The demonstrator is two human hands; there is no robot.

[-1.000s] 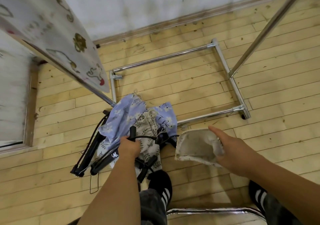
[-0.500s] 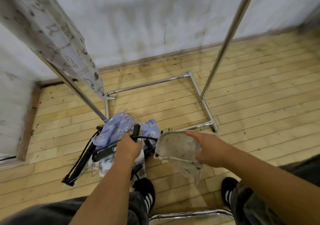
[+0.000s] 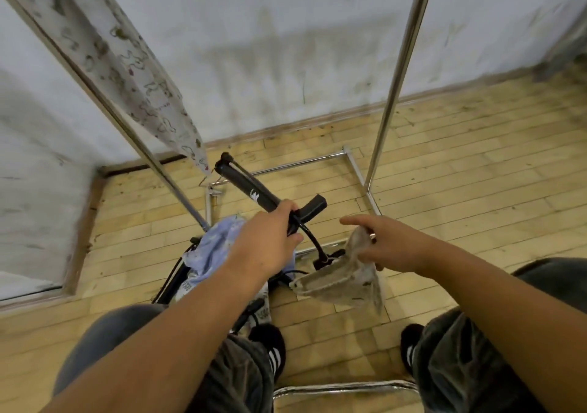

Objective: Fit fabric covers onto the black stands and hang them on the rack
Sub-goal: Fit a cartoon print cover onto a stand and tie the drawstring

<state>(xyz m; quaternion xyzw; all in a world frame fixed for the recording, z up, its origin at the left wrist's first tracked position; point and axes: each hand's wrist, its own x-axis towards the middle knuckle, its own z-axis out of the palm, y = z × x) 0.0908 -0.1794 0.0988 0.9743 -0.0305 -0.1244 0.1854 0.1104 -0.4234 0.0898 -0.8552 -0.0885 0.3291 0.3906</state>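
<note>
Fitting is in hand: a black stand is clasped by the left hand, off the floor; a beige cover is pinched in the right hand's grip — its mouth, seemingly slack, must be spread over the stand.

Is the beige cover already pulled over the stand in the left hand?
No, the cover hangs from the right hand, while the stand gripped by the left hand shows bare black tube.
</note>
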